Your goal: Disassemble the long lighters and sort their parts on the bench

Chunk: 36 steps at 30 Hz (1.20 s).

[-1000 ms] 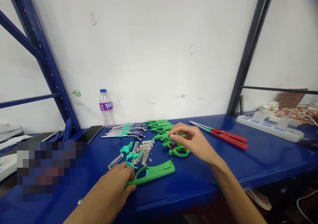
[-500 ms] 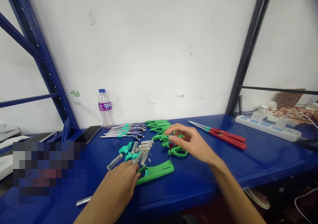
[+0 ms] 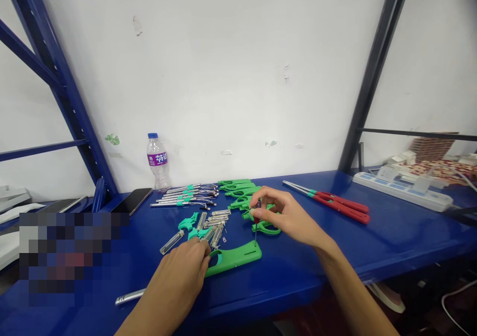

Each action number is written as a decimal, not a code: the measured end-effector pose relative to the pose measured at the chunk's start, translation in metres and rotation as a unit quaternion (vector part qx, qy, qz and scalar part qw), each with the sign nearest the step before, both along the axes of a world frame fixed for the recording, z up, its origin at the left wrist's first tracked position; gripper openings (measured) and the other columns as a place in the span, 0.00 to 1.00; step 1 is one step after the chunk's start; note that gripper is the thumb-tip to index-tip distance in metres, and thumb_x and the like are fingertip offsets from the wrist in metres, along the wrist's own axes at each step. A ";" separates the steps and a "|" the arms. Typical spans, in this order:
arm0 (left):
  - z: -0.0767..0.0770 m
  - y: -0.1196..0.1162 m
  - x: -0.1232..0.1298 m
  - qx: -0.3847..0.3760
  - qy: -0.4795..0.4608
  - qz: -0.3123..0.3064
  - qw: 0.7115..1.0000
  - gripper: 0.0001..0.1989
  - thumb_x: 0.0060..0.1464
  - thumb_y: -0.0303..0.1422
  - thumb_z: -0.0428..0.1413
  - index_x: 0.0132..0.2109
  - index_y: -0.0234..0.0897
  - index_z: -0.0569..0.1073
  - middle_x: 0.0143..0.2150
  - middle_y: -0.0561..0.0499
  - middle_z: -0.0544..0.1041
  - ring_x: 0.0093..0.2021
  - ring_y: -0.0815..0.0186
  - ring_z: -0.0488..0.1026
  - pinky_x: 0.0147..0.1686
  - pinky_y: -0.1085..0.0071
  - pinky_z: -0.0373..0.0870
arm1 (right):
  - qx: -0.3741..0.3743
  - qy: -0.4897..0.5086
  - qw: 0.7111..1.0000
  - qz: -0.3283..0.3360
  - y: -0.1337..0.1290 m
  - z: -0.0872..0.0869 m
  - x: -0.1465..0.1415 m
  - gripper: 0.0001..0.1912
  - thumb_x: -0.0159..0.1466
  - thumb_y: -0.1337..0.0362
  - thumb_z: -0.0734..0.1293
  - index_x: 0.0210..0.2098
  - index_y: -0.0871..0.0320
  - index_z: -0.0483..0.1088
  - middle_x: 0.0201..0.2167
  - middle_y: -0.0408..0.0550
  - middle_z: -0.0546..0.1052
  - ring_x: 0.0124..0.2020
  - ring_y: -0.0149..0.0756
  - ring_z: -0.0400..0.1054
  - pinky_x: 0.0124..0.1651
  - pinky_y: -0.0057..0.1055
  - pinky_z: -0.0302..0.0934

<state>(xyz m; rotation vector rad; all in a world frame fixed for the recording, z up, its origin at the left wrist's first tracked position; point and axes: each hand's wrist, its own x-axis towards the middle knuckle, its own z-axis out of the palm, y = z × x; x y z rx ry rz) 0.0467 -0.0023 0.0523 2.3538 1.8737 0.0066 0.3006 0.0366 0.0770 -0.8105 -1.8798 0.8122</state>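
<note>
My left hand [image 3: 186, 266] is closed round the front part of a green utility lighter [image 3: 238, 258], pressing it on the blue table. A silver metal tube [image 3: 129, 296] sticks out beyond my left forearm, roughly in line with the lighter; the stretch between is hidden. Between thumb and fingers, my right hand [image 3: 283, 211] pinches a small screwdriver [image 3: 256, 221] with a dark red handle. The screwdriver stands upright, its tip at the right end of the lighter's green body. Behind my right hand lie several green handle shells [image 3: 240, 193].
Clear fuel tanks [image 3: 172, 242], teal triggers [image 3: 188, 221] and metal lighter rods with wires [image 3: 182, 197] lie behind my left hand. A bottle [image 3: 158, 164] and phone [image 3: 132, 202] are at back left. Red lighters [image 3: 339, 207] and a power strip [image 3: 402, 193] are to the right.
My right hand's fingers have shifted slightly round the screwdriver handle, with the thumb and index finger closer together. My left hand and the green lighter have barely moved.
</note>
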 end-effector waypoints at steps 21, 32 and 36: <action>0.008 -0.005 0.011 0.007 0.079 0.035 0.996 0.13 0.71 0.35 0.46 0.48 0.41 0.75 0.48 0.44 0.81 0.50 0.50 0.79 0.41 0.61 0.72 | -0.018 -0.010 0.999 0.032 0.000 0.000 0.004 0.11 0.72 0.54 0.67 0.47 0.51 0.79 0.39 0.46 0.76 0.27 0.30 0.67 0.28 0.27 0.62; -0.001 0.002 0.011 0.004 0.040 0.000 0.999 0.14 0.70 0.29 0.45 0.49 0.37 0.76 0.51 0.42 0.78 0.49 0.52 0.78 0.45 0.59 0.72 | -0.010 0.033 0.999 0.035 0.000 0.000 0.002 0.12 0.69 0.53 0.71 0.40 0.53 0.82 0.36 0.47 0.75 0.27 0.30 0.66 0.27 0.27 0.62; 0.000 0.002 0.014 0.009 0.049 0.007 0.999 0.13 0.70 0.29 0.46 0.47 0.38 0.76 0.50 0.43 0.78 0.49 0.54 0.78 0.44 0.63 0.71 | -0.012 0.037 0.999 0.036 -0.002 0.000 0.001 0.13 0.69 0.52 0.71 0.40 0.54 0.82 0.36 0.46 0.75 0.26 0.29 0.66 0.26 0.27 0.63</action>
